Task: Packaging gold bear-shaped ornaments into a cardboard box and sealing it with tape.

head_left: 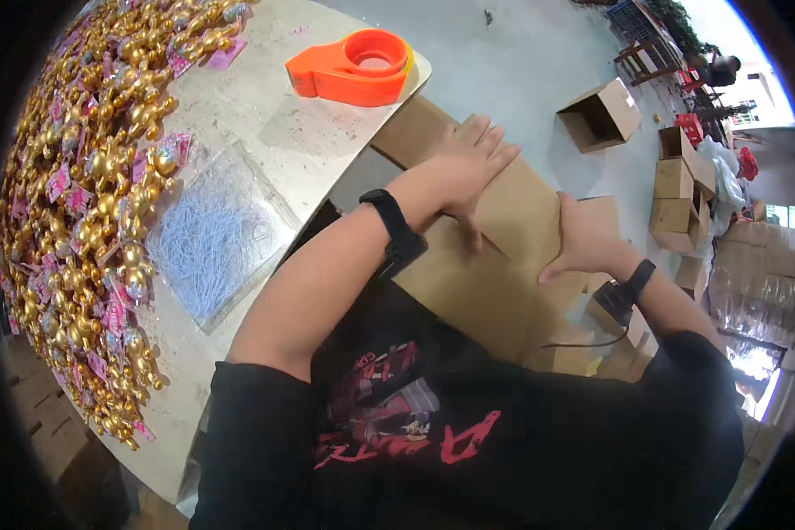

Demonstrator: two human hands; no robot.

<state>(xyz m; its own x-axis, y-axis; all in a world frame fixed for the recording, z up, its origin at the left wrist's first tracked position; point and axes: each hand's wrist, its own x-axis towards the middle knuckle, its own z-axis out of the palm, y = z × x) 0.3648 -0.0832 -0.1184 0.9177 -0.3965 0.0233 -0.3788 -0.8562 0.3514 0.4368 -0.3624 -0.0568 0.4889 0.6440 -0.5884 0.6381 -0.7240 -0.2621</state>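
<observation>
In front of my body stands a brown cardboard box (477,296), tilted, with a flap (526,208) folded across its top. My left hand (464,177) lies over this flap, its fingers stretched toward the far edge and the thumb apart on the near side. The right side of the box is gripped by my right hand (587,237), thumb on the near face; some of its fingertips are hidden by the cardboard. Both wrists wear black bands. On the table at the left, an orange tape dispenser (353,69) lies beyond my left hand.
The white table (318,150) has a rounded corner close to the box. It holds a heap of golden figures with pink tags (106,203) and a clear bag of light blue strings (212,234). An open carton (601,115) sits on the floor; more cartons (680,190) stand at right.
</observation>
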